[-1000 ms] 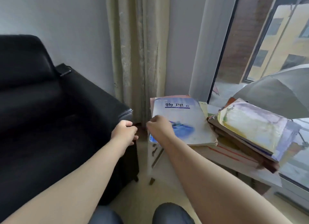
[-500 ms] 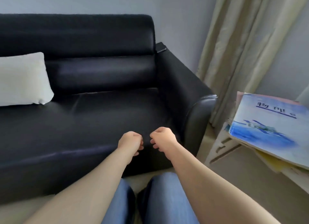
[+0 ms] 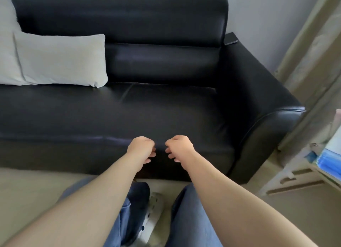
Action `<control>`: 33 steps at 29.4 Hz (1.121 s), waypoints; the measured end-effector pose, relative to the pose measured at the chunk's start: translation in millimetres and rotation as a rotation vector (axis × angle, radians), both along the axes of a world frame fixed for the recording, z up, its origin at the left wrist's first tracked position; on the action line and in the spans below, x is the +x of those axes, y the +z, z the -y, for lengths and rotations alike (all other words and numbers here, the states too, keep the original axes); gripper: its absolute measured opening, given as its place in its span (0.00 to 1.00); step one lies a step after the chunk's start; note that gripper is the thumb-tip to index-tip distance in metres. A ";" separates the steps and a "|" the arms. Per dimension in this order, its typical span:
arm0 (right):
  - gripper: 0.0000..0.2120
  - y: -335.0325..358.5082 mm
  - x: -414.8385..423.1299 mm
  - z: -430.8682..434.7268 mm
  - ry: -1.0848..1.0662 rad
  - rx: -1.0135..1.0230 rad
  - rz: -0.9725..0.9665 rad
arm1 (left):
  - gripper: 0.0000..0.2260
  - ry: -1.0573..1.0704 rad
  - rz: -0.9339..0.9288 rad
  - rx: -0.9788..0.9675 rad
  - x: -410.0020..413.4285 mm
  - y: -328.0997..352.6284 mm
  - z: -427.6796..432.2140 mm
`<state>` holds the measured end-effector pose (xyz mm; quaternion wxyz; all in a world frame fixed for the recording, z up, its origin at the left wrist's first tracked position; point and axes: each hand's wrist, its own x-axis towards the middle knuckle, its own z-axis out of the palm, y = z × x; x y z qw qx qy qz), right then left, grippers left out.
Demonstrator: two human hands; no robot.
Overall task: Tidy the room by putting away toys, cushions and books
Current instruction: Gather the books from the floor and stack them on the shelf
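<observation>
Two pale grey cushions sit at the left end of the black sofa point(image 3: 129, 114). The front cushion point(image 3: 60, 60) is long and leans on the sofa back, with its bottom edge on the seat. The other cushion point(image 3: 7, 43) stands behind it and is cut off by the left edge of the view. Far to the right, a stack of books point(image 3: 330, 158) with a blue cover on top pokes in from the edge. It lies on a small pale wooden table point(image 3: 295, 180).

The left hand point(image 3: 141, 149) and the right hand point(image 3: 180, 148) hang side by side in the air, in front of the front edge of the sofa seat. They are close together but do not touch each other. The left fingers point(image 3: 152, 154) are loosely curled in toward the palm, and so are the right fingers point(image 3: 170, 156). Neither hand holds or touches anything. Both hands are well apart from the cushions and from the books.

A small dark flat thing point(image 3: 230, 38) lies on top of the sofa arm near the wall; what it is cannot be told. A cream curtain point(image 3: 313, 53) hangs between the sofa arm and the table. Below the arms are blue jeans point(image 3: 190, 219) and one white shoe point(image 3: 153, 215) with holes in it, on a beige floor point(image 3: 27, 191).
</observation>
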<state>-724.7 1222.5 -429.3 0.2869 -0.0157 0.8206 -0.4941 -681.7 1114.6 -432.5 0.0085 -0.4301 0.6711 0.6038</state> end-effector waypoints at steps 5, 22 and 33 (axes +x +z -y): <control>0.06 -17.9 -1.0 19.4 0.039 0.000 0.008 | 0.07 0.135 -0.052 0.000 17.1 -26.8 7.0; 0.08 -113.8 62.5 122.9 0.336 0.125 0.180 | 0.06 0.362 0.122 0.043 99.0 -91.3 78.9; 0.11 -234.6 85.8 158.2 0.366 0.312 0.350 | 0.08 0.368 0.338 0.184 129.9 -208.3 141.4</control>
